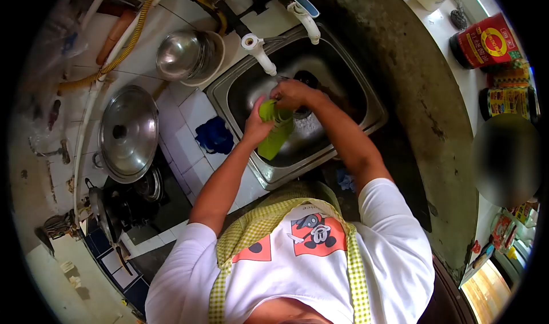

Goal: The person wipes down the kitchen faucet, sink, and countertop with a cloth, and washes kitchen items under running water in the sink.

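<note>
Lime-green and partly covered by fingers, an item point(275, 143) was held over the basin of the stainless-steel sink point(297, 172) (whether it was cloth or plastic could not be told). The left hand point(258, 124) had its fingers wrapped around the item's side, while the right hand point(290, 94) was at its upper end with fingers curled inward; whether those fingertips pinched it could not be made out. Just above the right hand hung the spout of a white tap point(260, 55), and a second white tap point(309, 28) stood further along the sink's back edge. A dark round object point(307, 78) sat in the basin, just beyond the right hand. To the left of the sink, a crumpled dark-blue cloth point(215, 135) lay on the white tiles point(197, 104). Further left were a large pan lid point(128, 144) with a black knob and, near the back, stacked metal bowls point(178, 55). The person wore a green checked apron point(243, 227) over a printed white T-shirt point(309, 272).
</note>
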The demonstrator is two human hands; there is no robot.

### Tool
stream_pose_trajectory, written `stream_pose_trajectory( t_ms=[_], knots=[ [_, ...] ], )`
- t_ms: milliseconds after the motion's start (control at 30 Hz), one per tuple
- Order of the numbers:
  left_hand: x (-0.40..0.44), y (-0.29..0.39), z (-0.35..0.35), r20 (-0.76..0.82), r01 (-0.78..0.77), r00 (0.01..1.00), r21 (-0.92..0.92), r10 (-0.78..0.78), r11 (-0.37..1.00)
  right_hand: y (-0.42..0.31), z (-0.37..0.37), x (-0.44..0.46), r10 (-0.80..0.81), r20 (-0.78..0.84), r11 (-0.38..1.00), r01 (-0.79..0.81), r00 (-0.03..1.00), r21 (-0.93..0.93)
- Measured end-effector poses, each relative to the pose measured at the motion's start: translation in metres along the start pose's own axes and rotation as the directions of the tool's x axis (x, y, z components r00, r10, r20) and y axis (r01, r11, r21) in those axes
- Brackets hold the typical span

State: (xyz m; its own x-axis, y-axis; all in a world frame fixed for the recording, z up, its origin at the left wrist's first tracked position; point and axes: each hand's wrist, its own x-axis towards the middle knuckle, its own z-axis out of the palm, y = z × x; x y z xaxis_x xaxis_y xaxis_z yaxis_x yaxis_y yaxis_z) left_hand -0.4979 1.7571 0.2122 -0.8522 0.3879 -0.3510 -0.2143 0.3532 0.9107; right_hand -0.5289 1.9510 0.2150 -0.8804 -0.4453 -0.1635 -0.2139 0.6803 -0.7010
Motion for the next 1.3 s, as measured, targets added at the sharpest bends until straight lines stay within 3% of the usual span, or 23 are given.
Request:
stream_pose_trajectory(
  t_ms=[33, 67, 100, 133, 167, 200, 267, 300, 367, 400, 433, 500, 533, 600, 633, 700, 833, 900, 967, 1033, 1100, 1233, 1300],
  knots=[
    [0.007, -0.007, -0.001, -0.013, -0.004, 1.000, -0.059, 0.003, 0.998, 0.001, 0.007, 0.001, -0.050, -0.174, 0.996, 0.063, 0.983, 0.069],
    [0.007, -0.005, -0.004, -0.018, -0.005, 1.000, -0.058, 0.004, 0.998, -0.013, -0.002, -0.014, 0.206, -0.249, 0.954, -0.138, 0.946, 0.266],
    [0.004, -0.002, -0.007, -0.072, 0.077, 0.993, -0.229, -0.096, 0.970, 0.001, 0.014, -0.018, 0.200, -0.245, 0.954, -0.132, 0.949, 0.268],
    [0.001, -0.001, -0.011, -0.107, 0.145, 0.973, -0.395, -0.202, 0.907, 0.023, 0.042, -0.018, 0.289, -0.339, 0.833, -0.061, 0.895, 0.550],
    [-0.001, -0.004, -0.014, -0.115, 0.147, 0.972, -0.393, -0.207, 0.908, 0.033, 0.060, -0.017, 0.402, -0.388, 0.637, 0.052, 0.829, 0.769],
    [-0.002, -0.009, -0.015, -0.127, 0.148, 0.968, -0.415, -0.218, 0.898, 0.021, 0.067, -0.017, 0.397, -0.384, 0.634, 0.053, 0.834, 0.771],
    [-0.004, -0.010, -0.013, -0.135, 0.149, 0.964, -0.439, -0.229, 0.886, -0.013, 0.089, -0.018, 0.084, -0.714, 0.881, 0.282, 0.695, 0.380],
    [-0.006, -0.004, -0.010, -0.140, 0.171, 0.953, -0.481, -0.268, 0.860, -0.021, 0.093, -0.015, 0.083, -0.713, 0.882, 0.282, 0.697, 0.378],
    [-0.013, -0.003, -0.010, -0.145, 0.196, 0.939, -0.521, -0.312, 0.831, -0.035, 0.102, -0.011, 0.146, -0.624, 0.930, 0.108, 0.768, 0.351],
    [-0.013, -0.005, -0.013, -0.144, 0.164, 0.935, -0.632, -0.323, 0.757, -0.033, 0.104, -0.016, 0.147, -0.626, 0.930, 0.109, 0.766, 0.352],
    [-0.012, -0.006, -0.016, -0.137, 0.132, 0.933, -0.730, -0.333, 0.671, -0.025, 0.105, -0.024, 0.209, -0.530, 0.937, -0.013, 0.822, 0.350],
    [-0.011, -0.006, -0.022, -0.133, 0.175, 0.930, -0.658, -0.342, 0.732, -0.016, 0.108, -0.045, 0.347, -0.311, 0.920, -0.257, 0.885, 0.296],
    [-0.008, -0.005, -0.023, -0.144, 0.199, 0.929, -0.586, -0.342, 0.786, -0.015, 0.107, -0.048, 0.336, -0.307, 0.926, -0.252, 0.890, 0.282],
    [-0.006, -0.004, -0.023, -0.151, 0.210, 0.917, -0.601, -0.368, 0.771, -0.028, 0.101, -0.052, 0.264, -0.517, 0.950, -0.128, 0.814, 0.283],
    [-0.002, -0.003, -0.019, -0.147, 0.225, 0.909, -0.615, -0.391, 0.755, -0.034, 0.097, -0.043, 0.260, -0.519, 0.952, -0.126, 0.814, 0.279],
    [0.003, -0.004, -0.007, -0.163, 0.206, 0.916, -0.595, -0.367, 0.777, -0.060, 0.090, -0.022, 0.067, -0.744, 0.925, 0.239, 0.665, 0.296],
    [0.002, 0.003, -0.002, -0.121, 0.211, 0.933, -0.579, -0.340, 0.787, -0.055, 0.080, -0.001, 0.017, -0.705, 0.957, 0.192, 0.709, 0.217],
    [-0.003, -0.002, -0.003, -0.069, 0.219, 0.944, -0.601, -0.323, 0.769, -0.065, 0.065, -0.010, 0.115, -0.622, 0.991, -0.045, 0.774, 0.127],
    [0.000, 0.003, 0.007, -0.010, 0.214, 0.958, -0.638, -0.285, 0.740, -0.068, 0.061, -0.013, 0.190, -0.619, 0.981, -0.126, 0.762, 0.146],
    [-0.003, 0.021, 0.015, -0.139, 0.216, 0.909, -0.648, -0.392, 0.730, -0.068, 0.061, -0.014, 0.265, -0.612, 0.964, -0.201, 0.745, 0.172],
    [-0.005, 0.014, 0.020, -0.158, 0.197, 0.916, -0.623, -0.368, 0.757, -0.068, 0.062, -0.014, 0.404, -0.561, 0.914, -0.339, 0.723, 0.221],
    [-0.004, 0.002, 0.026, -0.192, 0.157, 0.928, -0.576, -0.320, 0.802, -0.064, 0.058, -0.013, 0.502, -0.492, 0.865, -0.422, 0.711, 0.273],
    [0.003, -0.016, 0.022, -0.140, 0.158, 0.944, -0.607, -0.300, 0.779, -0.058, 0.060, -0.008, 0.409, -0.460, 0.890, -0.233, 0.788, 0.393]
  ],
)
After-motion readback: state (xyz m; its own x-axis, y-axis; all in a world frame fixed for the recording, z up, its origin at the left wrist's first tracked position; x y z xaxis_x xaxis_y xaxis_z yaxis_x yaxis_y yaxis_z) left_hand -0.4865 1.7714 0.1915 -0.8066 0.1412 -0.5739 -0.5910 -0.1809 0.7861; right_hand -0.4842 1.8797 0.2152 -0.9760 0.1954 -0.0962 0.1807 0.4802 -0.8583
